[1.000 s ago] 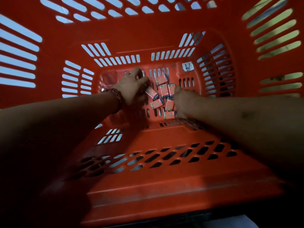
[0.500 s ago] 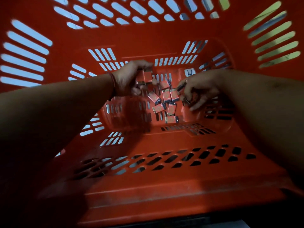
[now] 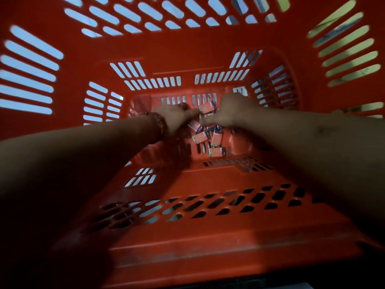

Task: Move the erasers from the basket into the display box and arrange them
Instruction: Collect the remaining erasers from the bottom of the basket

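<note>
Center frame, deep in basket (image 3: 208,236), my left hand (image 3: 177,116) and right hand (image 3: 230,112) curl onto erasers (image 3: 216,139); can't tell if gripping. Probably light, stiff, sleeved: pinch long sides.

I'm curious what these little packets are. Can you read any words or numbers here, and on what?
"2B", it seems, on the nearest eraser.
White sticker on the basket: handwriting, half hidden by the right hand, unreadable.
Wrapper logos: too blurred.
</note>
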`<state>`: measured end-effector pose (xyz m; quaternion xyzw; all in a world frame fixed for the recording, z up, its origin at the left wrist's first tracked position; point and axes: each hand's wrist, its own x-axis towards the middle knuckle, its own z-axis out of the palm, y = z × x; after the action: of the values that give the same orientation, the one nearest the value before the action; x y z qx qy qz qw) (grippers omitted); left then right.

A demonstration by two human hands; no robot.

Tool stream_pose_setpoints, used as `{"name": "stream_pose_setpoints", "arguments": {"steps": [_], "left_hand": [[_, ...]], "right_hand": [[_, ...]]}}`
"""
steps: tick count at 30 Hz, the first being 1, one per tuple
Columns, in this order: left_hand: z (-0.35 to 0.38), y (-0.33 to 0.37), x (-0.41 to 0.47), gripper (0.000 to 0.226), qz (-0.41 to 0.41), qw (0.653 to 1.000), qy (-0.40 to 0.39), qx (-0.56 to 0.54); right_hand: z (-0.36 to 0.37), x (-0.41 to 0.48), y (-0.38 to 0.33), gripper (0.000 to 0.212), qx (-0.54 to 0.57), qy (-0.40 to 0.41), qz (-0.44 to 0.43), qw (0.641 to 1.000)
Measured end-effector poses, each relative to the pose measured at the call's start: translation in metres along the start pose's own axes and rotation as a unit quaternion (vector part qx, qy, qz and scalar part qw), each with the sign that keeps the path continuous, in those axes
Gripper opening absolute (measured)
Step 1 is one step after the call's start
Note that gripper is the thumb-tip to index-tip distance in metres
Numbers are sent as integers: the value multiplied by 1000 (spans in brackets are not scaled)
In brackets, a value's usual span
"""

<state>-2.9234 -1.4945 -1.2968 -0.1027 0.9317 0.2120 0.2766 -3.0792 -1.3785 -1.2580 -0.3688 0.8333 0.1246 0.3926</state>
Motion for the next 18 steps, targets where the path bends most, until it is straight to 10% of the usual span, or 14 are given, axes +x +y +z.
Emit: {"name": "stream_pose_setpoints", "arguments": {"steps": [12, 18], "left_hand": [[-10, -6, -1, 44, 64, 995, 58, -45], [-24, -2, 4, 34, -79, 957, 80, -268]], "right_hand": [[8, 3, 1, 71, -45, 43, -13, 998], [10, 4, 10, 78, -40, 34, -52, 997]]}}
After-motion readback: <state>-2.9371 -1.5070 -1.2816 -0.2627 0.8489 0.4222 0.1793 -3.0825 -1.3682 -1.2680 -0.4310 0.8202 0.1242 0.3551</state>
